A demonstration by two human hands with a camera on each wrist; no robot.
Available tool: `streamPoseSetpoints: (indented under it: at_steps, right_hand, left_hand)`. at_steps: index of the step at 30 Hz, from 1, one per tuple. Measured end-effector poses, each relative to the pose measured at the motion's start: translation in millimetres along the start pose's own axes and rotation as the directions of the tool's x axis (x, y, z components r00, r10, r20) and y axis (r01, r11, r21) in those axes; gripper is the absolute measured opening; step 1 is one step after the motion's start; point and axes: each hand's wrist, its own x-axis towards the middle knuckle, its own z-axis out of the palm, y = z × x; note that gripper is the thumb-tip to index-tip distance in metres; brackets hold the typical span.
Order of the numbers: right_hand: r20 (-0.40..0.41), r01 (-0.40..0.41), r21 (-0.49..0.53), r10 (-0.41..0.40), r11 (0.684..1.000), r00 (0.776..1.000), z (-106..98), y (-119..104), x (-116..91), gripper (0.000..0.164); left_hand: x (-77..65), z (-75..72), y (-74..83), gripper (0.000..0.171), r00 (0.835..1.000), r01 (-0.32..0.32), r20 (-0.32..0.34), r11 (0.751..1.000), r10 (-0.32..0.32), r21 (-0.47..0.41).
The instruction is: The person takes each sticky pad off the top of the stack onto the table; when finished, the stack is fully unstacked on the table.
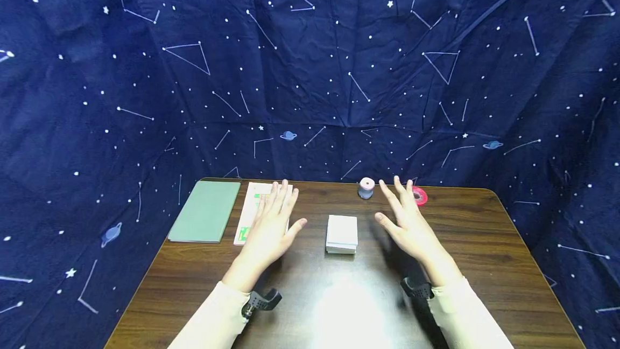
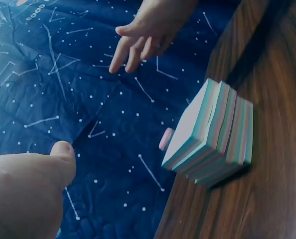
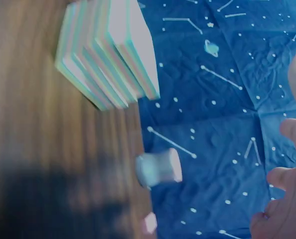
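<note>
A stack of square paper pads [image 1: 342, 232] with white tops and pastel-striped edges sits mid-table, between the two hands. My left hand [image 1: 271, 230] hovers with its fingers spread, partly covering a white sheet with green print [image 1: 252, 209]. On the other side, my right hand [image 1: 409, 225] is raised with spread fingers, holding nothing. Beyond its fingertips are a small spool [image 1: 366, 188] with a pale pink top and a pink-red tape roll [image 1: 419, 195], partly hidden by the fingers. In the left wrist view the striped layers of the stack [image 2: 213, 134] show clearly.
A pale green flat board or folder [image 1: 205, 211] lies at the table's far left. The brown wood-grain table [image 1: 479, 263] ends at a dark blue curtain [image 1: 310, 69] with star patterns. Bright glare covers the front middle of the tabletop.
</note>
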Motion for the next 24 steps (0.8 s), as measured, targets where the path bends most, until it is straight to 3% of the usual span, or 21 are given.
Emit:
streamPoseSetpoints:
  at_steps: [4, 7, 10, 15, 19, 22, 24]
  right_hand:
    - [-0.023, -0.005, 0.086, 0.007, 0.996, 1.0, 14.7, -4.2, -8.3, 0.081]
    - [-0.068, -0.012, 0.213, 0.027, 0.977, 0.997, 25.1, -9.1, -10.4, 0.08]
    - [-0.098, -0.058, 0.424, 0.109, 0.904, 0.989, 36.9, -13.8, -11.8, 0.073]
    - [-0.126, -0.145, 0.635, 0.287, 0.759, 0.95, 56.4, -16.5, -15.6, 0.061]
    - [-0.087, -0.202, 0.712, 0.37, 0.673, 0.925, 73.1, -15.6, -16.3, 0.054]
    - [-0.041, -0.204, 0.778, 0.371, 0.595, 0.928, 85.9, -13.5, -16.1, 0.053]
    - [-0.018, -0.183, 0.809, 0.334, 0.559, 0.942, 93.1, -11.7, -16.4, 0.055]
  left_hand:
    - [-5.1, 3.1, 8.8, 0.076, 1.0, -0.009, -0.025, 0.998, 0.007, -0.067]
    - [-10.0, 9.7, 16.6, 0.072, 0.998, -0.004, -0.063, 0.985, -0.007, -0.171]
    - [-14.5, 18.1, 24.1, 0.065, 0.993, 0.012, -0.109, 0.952, -0.048, -0.306]
    - [-16.5, 37.1, 33.1, 0.056, 0.981, 0.069, -0.12, 0.851, -0.153, -0.521]
    - [-17.8, 61.4, 35.0, 0.054, 0.977, 0.128, -0.042, 0.727, -0.211, -0.674]
    - [-19.0, 80.1, 34.7, 0.059, 0.978, 0.151, 0.015, 0.656, -0.209, -0.74]
    - [-19.0, 88.9, 33.1, 0.064, 0.981, 0.156, 0.039, 0.642, -0.192, -0.75]
